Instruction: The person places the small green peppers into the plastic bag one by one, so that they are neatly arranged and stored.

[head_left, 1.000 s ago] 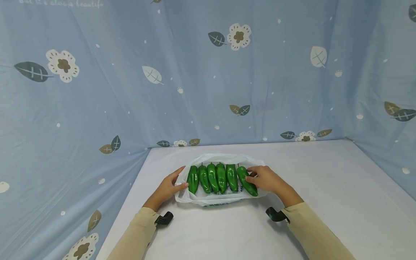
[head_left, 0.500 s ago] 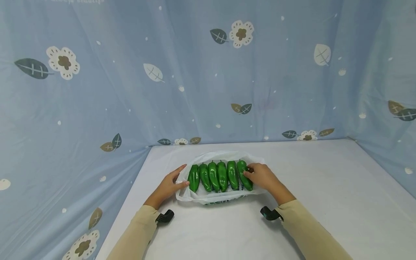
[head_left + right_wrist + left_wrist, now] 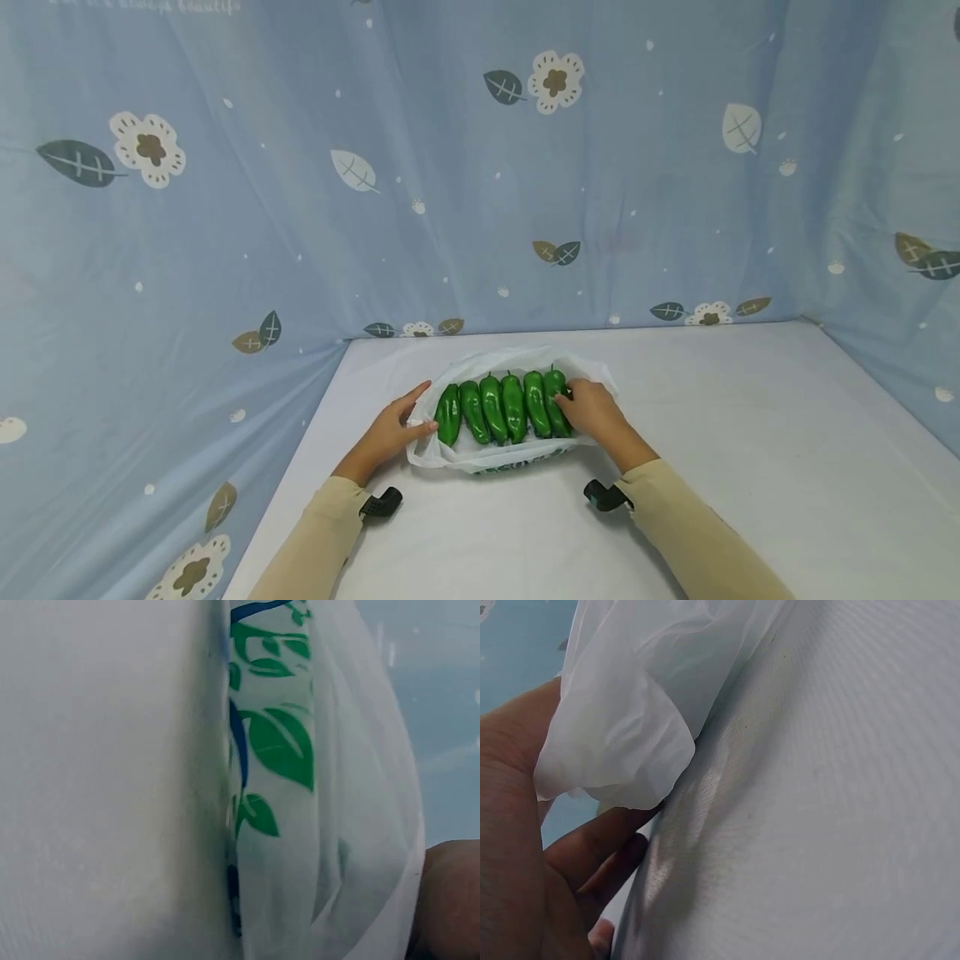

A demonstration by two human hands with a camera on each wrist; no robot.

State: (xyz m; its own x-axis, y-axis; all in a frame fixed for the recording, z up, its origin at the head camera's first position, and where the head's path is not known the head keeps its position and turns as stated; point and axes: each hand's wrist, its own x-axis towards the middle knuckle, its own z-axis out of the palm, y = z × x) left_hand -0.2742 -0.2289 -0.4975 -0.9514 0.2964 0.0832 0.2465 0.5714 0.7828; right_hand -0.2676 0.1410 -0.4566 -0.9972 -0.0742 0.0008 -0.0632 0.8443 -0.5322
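Note:
A white plastic bag (image 3: 442, 457) lies spread on the table with its mouth gaping upward. Inside it, several glossy green peppers (image 3: 491, 407) lie side by side in a row. My right hand (image 3: 597, 410) holds the rightmost green pepper (image 3: 553, 387) between thumb and fingers, up against its neighbour. At the bag's left end rests my left hand (image 3: 388, 432), thumb and fingers spread at the rim. The left wrist view has the bag's edge (image 3: 622, 735) hanging in front of part of that hand. Green leaf prints mark the bag's side (image 3: 360, 787) in the right wrist view.
The white tabletop (image 3: 750, 433) extends to both sides and in front of the bag. Behind it and at the sides hangs a blue curtain (image 3: 450, 125) with flowers and leaves. A black device (image 3: 382, 502) sits at each wrist.
My right hand has moved left with the rightmost pepper, turning it more upright and closing the gap to the row. The left hand has stayed at the bag's left end.

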